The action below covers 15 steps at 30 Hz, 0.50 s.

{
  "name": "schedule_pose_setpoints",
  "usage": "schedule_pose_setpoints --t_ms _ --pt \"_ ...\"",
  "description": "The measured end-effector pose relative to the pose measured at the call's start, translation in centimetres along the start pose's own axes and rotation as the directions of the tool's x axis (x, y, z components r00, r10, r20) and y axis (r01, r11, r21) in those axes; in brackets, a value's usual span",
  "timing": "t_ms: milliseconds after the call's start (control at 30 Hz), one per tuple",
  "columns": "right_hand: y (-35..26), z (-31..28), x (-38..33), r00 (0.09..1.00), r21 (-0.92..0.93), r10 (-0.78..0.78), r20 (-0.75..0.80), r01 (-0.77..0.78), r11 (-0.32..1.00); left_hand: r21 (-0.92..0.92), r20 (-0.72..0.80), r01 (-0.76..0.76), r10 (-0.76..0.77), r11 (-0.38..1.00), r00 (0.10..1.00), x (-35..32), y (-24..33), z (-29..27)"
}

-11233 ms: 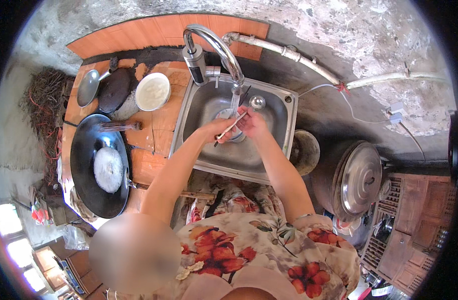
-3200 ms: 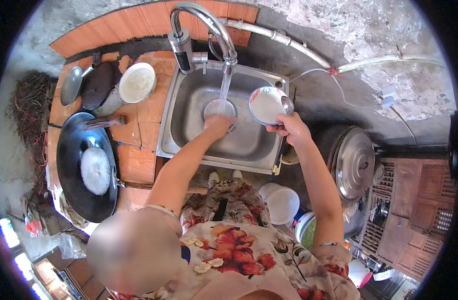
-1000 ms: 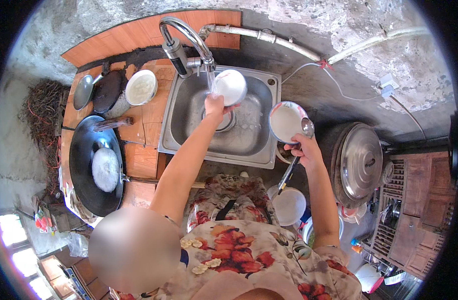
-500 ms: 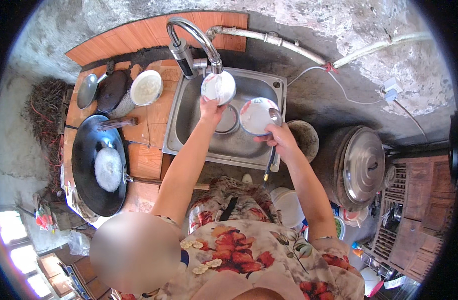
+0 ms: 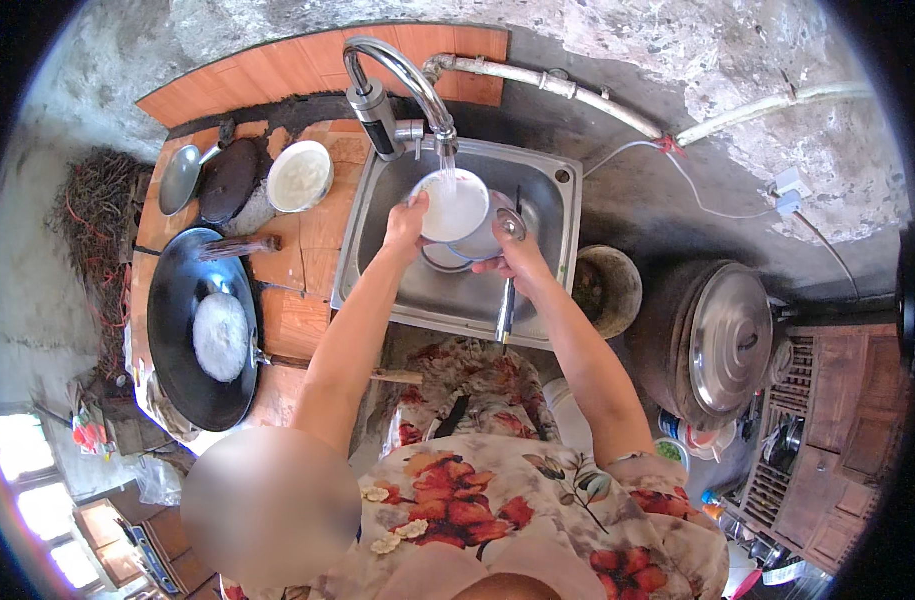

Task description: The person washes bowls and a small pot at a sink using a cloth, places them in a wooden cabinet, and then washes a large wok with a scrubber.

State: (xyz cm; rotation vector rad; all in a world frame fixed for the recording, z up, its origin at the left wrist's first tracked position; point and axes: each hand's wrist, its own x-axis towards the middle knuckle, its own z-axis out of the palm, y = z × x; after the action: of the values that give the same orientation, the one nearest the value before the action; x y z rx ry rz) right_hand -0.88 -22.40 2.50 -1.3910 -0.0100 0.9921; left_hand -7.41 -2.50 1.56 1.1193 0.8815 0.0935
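My left hand point(image 5: 406, 226) grips the rim of a white bowl point(image 5: 457, 208), held under the running water of the chrome faucet point(image 5: 417, 75). In my right hand point(image 5: 523, 262) are a second white bowl point(image 5: 485, 238) and a metal spoon point(image 5: 513, 224); a long dark handle extends below that hand. The second bowl is partly hidden behind the first, and I cannot tell whether they touch. Both hands are over the steel sink point(image 5: 457, 322). Beneath the bowls, another round dish point(image 5: 439, 260) in the sink is mostly covered.
On the left counter are a black wok point(image 5: 172, 330) with a pale, round scrubber-like pad point(image 5: 220, 337), a bowl of cloudy liquid point(image 5: 299, 176) and a ladle point(image 5: 180, 180). A bucket point(image 5: 607, 290) and a large lidded pot point(image 5: 732, 340) stand right of the sink.
Both bowls have come together: the left one moved slightly right and down, the right one moved left behind it. My right hand shifted left with the spoon.
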Motion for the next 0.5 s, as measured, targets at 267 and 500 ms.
schedule_pose_setpoints --t_ms 267,500 --pt "-2.0 0.9 -0.3 0.993 0.093 -0.031 0.112 0.021 0.996 -0.02 0.129 -0.02 0.022 1.0 0.991 0.7 -0.3 -0.2" --pt "-0.7 1.9 3.6 0.982 -0.056 0.0 -0.19 -0.011 0.998 0.396 0.087 -0.102 0.074 0.913 0.994 0.3 1.4 2.0"
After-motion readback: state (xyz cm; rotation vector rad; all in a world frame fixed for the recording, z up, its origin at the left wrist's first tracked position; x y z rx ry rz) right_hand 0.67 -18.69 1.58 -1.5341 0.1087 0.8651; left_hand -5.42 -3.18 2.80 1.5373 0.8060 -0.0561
